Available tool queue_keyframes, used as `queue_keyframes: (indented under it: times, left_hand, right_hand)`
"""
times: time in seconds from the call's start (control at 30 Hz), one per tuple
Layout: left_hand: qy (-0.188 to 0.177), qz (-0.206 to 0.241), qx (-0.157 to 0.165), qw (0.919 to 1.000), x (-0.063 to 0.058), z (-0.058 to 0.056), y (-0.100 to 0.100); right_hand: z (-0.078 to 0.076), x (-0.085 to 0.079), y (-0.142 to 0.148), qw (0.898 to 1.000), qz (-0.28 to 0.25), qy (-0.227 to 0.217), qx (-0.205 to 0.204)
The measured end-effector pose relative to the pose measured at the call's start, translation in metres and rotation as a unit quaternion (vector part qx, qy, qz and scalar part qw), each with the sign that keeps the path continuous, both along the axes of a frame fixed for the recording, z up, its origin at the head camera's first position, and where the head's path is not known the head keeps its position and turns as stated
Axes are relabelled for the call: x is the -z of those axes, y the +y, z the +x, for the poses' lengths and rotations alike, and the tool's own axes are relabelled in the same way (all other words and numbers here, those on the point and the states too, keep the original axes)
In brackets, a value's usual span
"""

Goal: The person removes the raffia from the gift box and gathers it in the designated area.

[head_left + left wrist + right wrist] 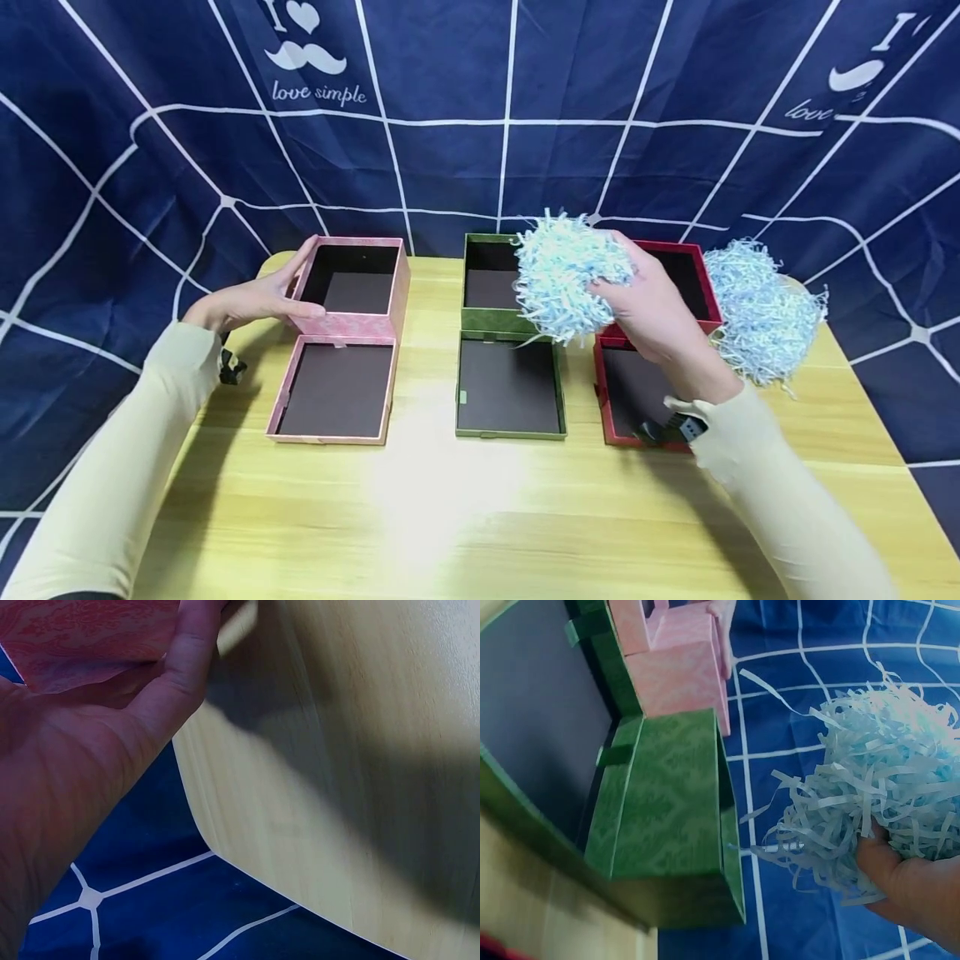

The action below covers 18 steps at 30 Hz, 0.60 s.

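Note:
My right hand [637, 292] grips a big clump of pale blue shredded paper [566, 275], held up over the green box [495, 320], between it and the red box [711, 287]. Loose strands trail from the clump [885, 780] in the right wrist view. At the left, my left hand [258, 297] holds the pink box [360, 324] by its left side, thumb along the front wall and fingers toward the back corner. All three boxes stand with lids laid open toward me; the dark insides of the pink and green boxes show no paper.
A second heap of blue shredded paper [768, 321] lies on the wooden table [450, 508] right of the red box. The pink lid [337, 392], green lid [510, 387] and red lid [633, 387] lie in a row. A dark blue checked cloth [450, 167] hangs behind.

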<state>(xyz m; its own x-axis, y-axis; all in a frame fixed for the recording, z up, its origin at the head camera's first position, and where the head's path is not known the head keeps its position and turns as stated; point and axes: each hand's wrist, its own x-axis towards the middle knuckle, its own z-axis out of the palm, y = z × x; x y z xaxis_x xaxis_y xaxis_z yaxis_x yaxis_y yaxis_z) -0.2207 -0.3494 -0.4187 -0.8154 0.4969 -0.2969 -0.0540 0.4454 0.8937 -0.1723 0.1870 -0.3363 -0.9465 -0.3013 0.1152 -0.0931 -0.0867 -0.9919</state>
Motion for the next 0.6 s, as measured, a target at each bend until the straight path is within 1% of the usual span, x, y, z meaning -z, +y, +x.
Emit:
queue_keyframes:
  times: [0.17,0.27,0.43,0.6]
  left_hand:
    - [0.009,0.017,0.000,0.9998,0.002,0.000,0.002]
    - [0.006,0.028,0.003,0.9996,0.001,0.001,0.003]
    - [0.004,0.030,0.008,0.9995,0.000,0.001,0.003]
    - [0.009,0.025,0.001,0.9996,0.001,0.001,0.002]
  right_hand:
    - [0.016,0.000,0.031,0.999,-0.035,0.017,0.011]
    - [0.024,0.002,0.052,0.998,-0.051,0.019,0.021]
    - [0.036,0.010,0.084,0.996,-0.080,0.011,0.048]
    - [0.045,0.018,0.107,0.993,-0.106,0.000,0.057]
